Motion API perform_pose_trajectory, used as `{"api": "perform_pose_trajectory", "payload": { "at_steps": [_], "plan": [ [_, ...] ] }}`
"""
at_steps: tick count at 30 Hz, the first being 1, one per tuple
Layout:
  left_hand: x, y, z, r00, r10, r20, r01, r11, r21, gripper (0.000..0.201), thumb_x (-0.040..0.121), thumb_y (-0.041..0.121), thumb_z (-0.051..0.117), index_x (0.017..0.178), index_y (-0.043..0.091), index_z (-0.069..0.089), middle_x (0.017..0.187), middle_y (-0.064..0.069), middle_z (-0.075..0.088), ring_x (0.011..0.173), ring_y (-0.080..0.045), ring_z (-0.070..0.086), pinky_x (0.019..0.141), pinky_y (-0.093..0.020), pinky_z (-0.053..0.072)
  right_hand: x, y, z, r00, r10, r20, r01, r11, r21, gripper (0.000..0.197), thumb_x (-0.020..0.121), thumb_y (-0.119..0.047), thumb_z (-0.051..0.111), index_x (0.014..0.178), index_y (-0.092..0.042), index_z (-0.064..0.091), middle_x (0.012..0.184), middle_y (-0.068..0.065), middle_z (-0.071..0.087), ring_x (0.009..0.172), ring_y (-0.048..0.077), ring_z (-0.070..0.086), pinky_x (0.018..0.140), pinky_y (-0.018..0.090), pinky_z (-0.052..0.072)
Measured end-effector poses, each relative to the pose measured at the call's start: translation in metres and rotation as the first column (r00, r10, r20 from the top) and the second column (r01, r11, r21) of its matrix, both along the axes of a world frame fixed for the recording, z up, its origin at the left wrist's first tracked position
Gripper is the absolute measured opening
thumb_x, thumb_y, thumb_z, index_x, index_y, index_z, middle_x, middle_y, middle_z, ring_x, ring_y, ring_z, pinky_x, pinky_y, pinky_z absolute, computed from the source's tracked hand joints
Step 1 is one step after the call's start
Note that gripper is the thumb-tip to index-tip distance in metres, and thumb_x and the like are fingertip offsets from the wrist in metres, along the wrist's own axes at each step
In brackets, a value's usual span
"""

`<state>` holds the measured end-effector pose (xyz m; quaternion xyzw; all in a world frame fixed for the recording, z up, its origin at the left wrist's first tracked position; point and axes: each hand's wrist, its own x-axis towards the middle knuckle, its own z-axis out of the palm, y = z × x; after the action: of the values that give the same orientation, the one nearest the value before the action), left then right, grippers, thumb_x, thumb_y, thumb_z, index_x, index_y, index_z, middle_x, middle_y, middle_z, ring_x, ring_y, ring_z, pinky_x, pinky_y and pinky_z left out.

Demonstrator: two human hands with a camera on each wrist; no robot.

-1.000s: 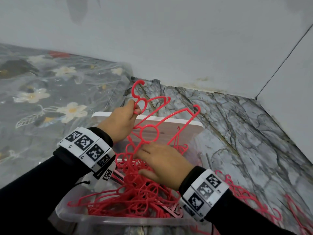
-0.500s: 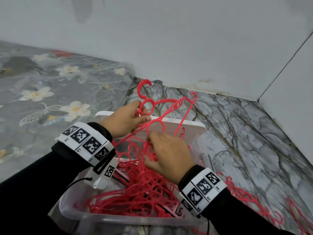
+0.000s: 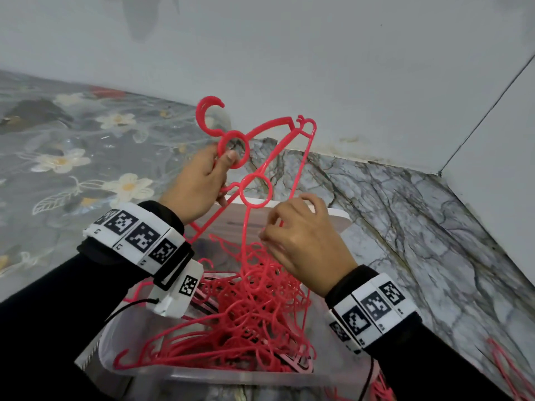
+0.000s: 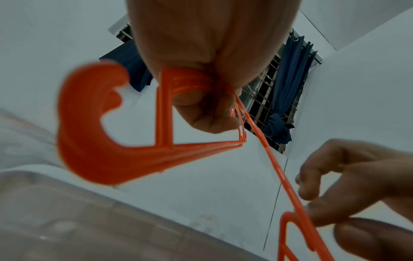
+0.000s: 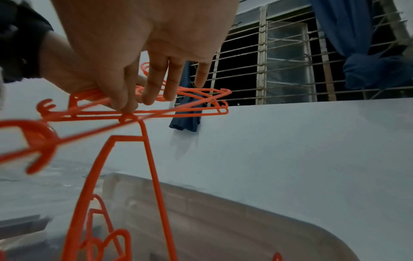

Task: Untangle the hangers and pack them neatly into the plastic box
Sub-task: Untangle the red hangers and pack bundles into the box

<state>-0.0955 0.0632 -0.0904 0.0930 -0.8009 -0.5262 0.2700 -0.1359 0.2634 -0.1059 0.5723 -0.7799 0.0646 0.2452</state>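
Grey marbled floor (image 3: 405,227) runs to a pale wall (image 3: 318,68) at the far side, with a corner on the right; off to the left lies a clear-covered flower-print sheet (image 3: 72,157). From the wrist views there's a barred window (image 5: 279,61) up high with a knotted blue curtain (image 5: 368,58) beside it.

The plastic box (image 3: 202,374) sits near, on the floor, its white lid (image 3: 333,215) propped at the far end. Inside, a tangled heap of red hangers (image 3: 246,322) fills most of it; a few more red ones (image 3: 503,369) lie on the floor to the right.

Left hand (image 3: 197,180) is up above the far end of the box, fingers curled round the ring below the hook of a lifted hanger (image 3: 278,140) — hook (image 3: 207,111) pointing up and far, long axis tilting from the left hand up to the right, shoulder tip toward the wall. A second hanger (image 3: 256,189) dangles just below, ring upward, body trailing down into the heap.

Right hand (image 3: 304,241) is just right of it, thumb and forefinger pinching a thin bar of that second hanger, other fingers loosely spread.
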Motion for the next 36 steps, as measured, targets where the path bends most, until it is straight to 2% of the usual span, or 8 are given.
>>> {"api": "perform_pose_trajectory", "payload": {
  "at_steps": [5, 10, 18, 23, 28, 30, 33, 36],
  "plan": [
    [0.002, -0.005, -0.002, 0.998, 0.066, -0.004, -0.066, 0.988, -0.140, 0.019, 0.102, 0.031, 0.037, 0.094, 0.017, 0.048, 0.060, -0.002, 0.041, 0.040, -0.005, 0.049, 0.043, -0.023, 0.049, 0.008, -0.003, -0.005, 0.963, 0.051, 0.264, -0.120, 0.960, 0.252, 0.022, 0.086, -0.025, 0.057, 0.108, -0.019, 0.058, 0.101, -0.003, 0.063, 0.099, 0.021, 0.054, 0.086, 0.037, 0.039],
    [0.001, -0.002, -0.003, 0.998, 0.070, 0.008, -0.068, 0.988, -0.142, 0.019, 0.102, 0.030, 0.037, 0.100, 0.015, 0.047, 0.062, -0.003, 0.042, 0.046, -0.011, 0.049, 0.043, -0.021, 0.048, 0.007, -0.002, -0.016, 0.968, 0.047, 0.246, -0.136, 0.922, 0.361, 0.024, 0.087, -0.029, 0.055, 0.108, -0.017, 0.059, 0.106, -0.001, 0.061, 0.104, 0.023, 0.047, 0.092, 0.036, 0.035],
    [0.001, 0.004, -0.007, 0.999, 0.042, -0.005, -0.042, 0.984, -0.175, 0.015, 0.102, 0.026, 0.038, 0.090, 0.020, 0.045, 0.060, -0.003, 0.044, 0.042, -0.011, 0.051, 0.041, -0.013, 0.040, 0.018, -0.014, -0.026, 0.987, -0.034, 0.160, -0.016, 0.953, 0.302, 0.011, 0.091, -0.025, 0.052, 0.093, -0.020, 0.061, 0.086, -0.005, 0.068, 0.094, 0.021, 0.054, 0.103, 0.042, 0.035],
    [0.002, 0.010, -0.013, 0.998, 0.047, -0.045, -0.060, 0.943, -0.328, 0.010, 0.100, 0.027, 0.041, 0.096, 0.020, 0.045, 0.053, 0.002, 0.047, 0.043, -0.012, 0.055, 0.044, -0.013, 0.040, 0.023, -0.020, -0.035, 0.988, -0.022, 0.153, -0.030, 0.944, 0.330, 0.015, 0.086, -0.021, 0.050, 0.099, -0.019, 0.059, 0.089, -0.002, 0.069, 0.099, 0.022, 0.055, 0.113, 0.044, 0.020],
    [0.003, 0.011, -0.016, 0.996, 0.056, -0.073, -0.086, 0.847, -0.525, 0.022, 0.099, 0.032, 0.041, 0.100, 0.012, 0.050, 0.060, 0.007, 0.048, 0.051, -0.026, 0.058, 0.054, -0.036, 0.045, 0.027, -0.021, -0.034, 0.993, 0.027, 0.112, -0.043, 0.990, 0.136, 0.008, 0.071, -0.022, 0.066, 0.078, -0.020, 0.063, 0.067, -0.006, 0.064, 0.079, 0.017, 0.061, 0.098, 0.038, 0.044],
    [0.002, 0.012, -0.019, 0.994, 0.066, -0.085, -0.100, 0.852, -0.513, 0.026, 0.099, 0.032, 0.041, 0.105, 0.009, 0.051, 0.061, 0.010, 0.048, 0.052, -0.025, 0.060, 0.055, -0.036, 0.047, 0.027, -0.021, -0.034, 0.992, 0.053, 0.118, -0.062, 0.995, 0.078, 0.008, 0.067, -0.022, 0.069, 0.072, -0.020, 0.063, 0.064, -0.006, 0.062, 0.076, 0.018, 0.060, 0.095, 0.036, 0.046],
    [-0.001, 0.016, -0.024, 0.990, 0.083, -0.117, -0.123, 0.913, -0.388, 0.017, 0.100, 0.028, 0.042, 0.106, 0.014, 0.051, 0.055, 0.009, 0.048, 0.042, -0.012, 0.054, 0.046, -0.014, 0.040, 0.028, -0.023, -0.038, 0.987, 0.082, 0.135, -0.092, 0.993, 0.070, 0.005, 0.071, -0.022, 0.067, 0.068, -0.020, 0.063, 0.063, -0.006, 0.062, 0.075, 0.018, 0.059, 0.094, 0.035, 0.045],
    [-0.003, 0.023, -0.025, 0.992, 0.080, -0.098, -0.103, 0.959, -0.265, 0.011, 0.100, 0.029, 0.041, 0.097, 0.020, 0.046, 0.056, 0.005, 0.050, 0.040, -0.010, 0.053, 0.043, -0.016, 0.041, 0.033, -0.025, -0.046, 0.994, 0.069, 0.084, -0.076, 0.994, 0.084, 0.009, 0.075, -0.024, 0.070, 0.068, -0.024, 0.064, 0.061, -0.008, 0.062, 0.073, 0.016, 0.059, 0.088, 0.033, 0.047]
  ]
}}
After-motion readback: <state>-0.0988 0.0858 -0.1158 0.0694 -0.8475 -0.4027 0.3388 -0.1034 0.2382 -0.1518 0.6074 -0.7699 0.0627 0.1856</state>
